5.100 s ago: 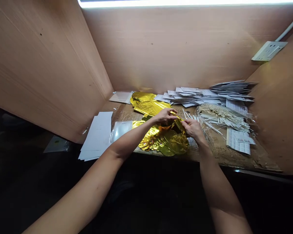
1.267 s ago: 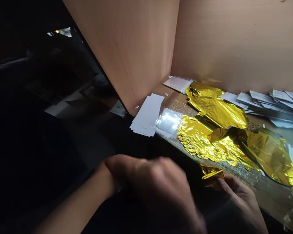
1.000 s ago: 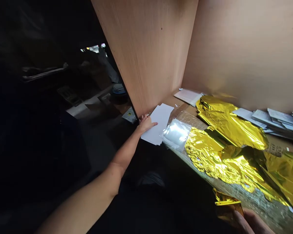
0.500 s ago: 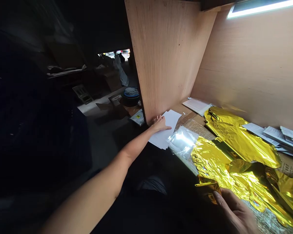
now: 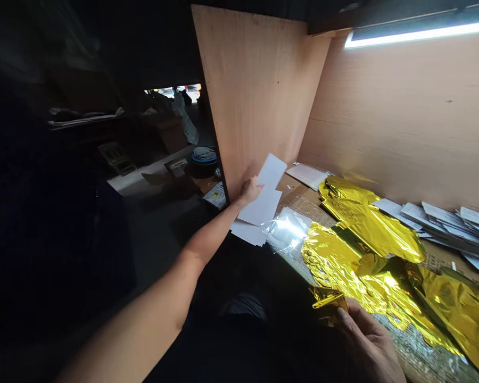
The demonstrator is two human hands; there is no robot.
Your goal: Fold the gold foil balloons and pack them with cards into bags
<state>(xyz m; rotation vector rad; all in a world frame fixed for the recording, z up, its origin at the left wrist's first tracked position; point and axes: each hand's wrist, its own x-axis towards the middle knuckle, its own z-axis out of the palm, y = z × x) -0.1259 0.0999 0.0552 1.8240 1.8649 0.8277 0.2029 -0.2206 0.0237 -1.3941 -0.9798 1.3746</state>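
Observation:
My left hand (image 5: 249, 191) reaches to the bench's left corner and pinches one white card (image 5: 266, 189), lifted clear of the stack of white cards (image 5: 246, 233) below it. My right hand (image 5: 368, 346) is low at the front edge, closed round a small folded piece of gold foil (image 5: 328, 304). Between the hands lie clear plastic sleeves (image 5: 286, 232) and a spread of flat gold foil balloons (image 5: 367, 250) on the bench top.
A wooden partition (image 5: 255, 96) stands right behind the left hand, and a wooden back wall (image 5: 403, 122) closes the booth. White printed leaflets (image 5: 447, 223) are heaped at the back right. A flat white packet (image 5: 308, 174) lies in the far corner. Dark floor with boxes lies to the left.
The left hand, which lay flat on the card stack, has closed on the top card and raised it. The right hand keeps hold of the folded foil. The camera has swung left.

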